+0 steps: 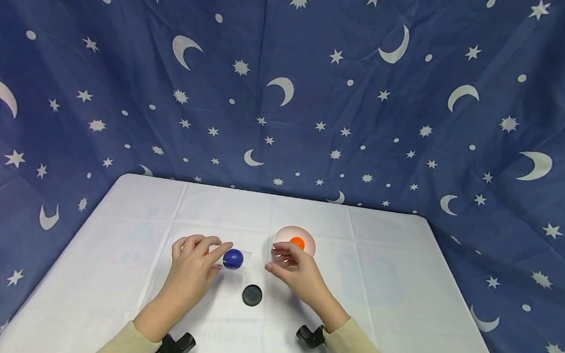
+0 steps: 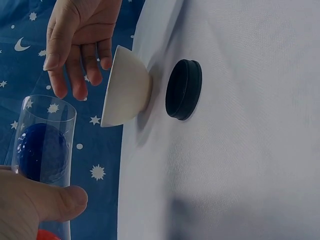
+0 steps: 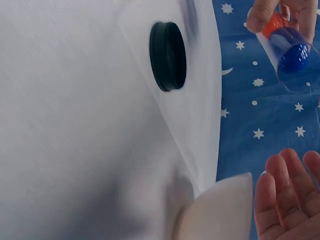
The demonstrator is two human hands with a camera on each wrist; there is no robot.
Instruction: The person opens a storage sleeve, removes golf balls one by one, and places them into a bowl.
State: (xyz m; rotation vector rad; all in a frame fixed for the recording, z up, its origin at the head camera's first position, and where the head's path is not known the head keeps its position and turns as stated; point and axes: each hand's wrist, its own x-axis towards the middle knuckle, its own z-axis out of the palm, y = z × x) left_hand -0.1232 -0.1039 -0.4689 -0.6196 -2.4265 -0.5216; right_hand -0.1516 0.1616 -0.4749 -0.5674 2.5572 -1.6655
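Head view looked down from above the table (image 1: 384,271); both wrist views — close, sideways — shared the black lid (image 2: 184,90).

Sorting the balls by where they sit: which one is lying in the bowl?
The orange ball lies in the pale bowl. The blue ball sits inside the clear tube gripped by the left hand.

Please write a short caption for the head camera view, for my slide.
Left hand tilts a clear tube holding a blue ball toward the right hand, beside a bowl.
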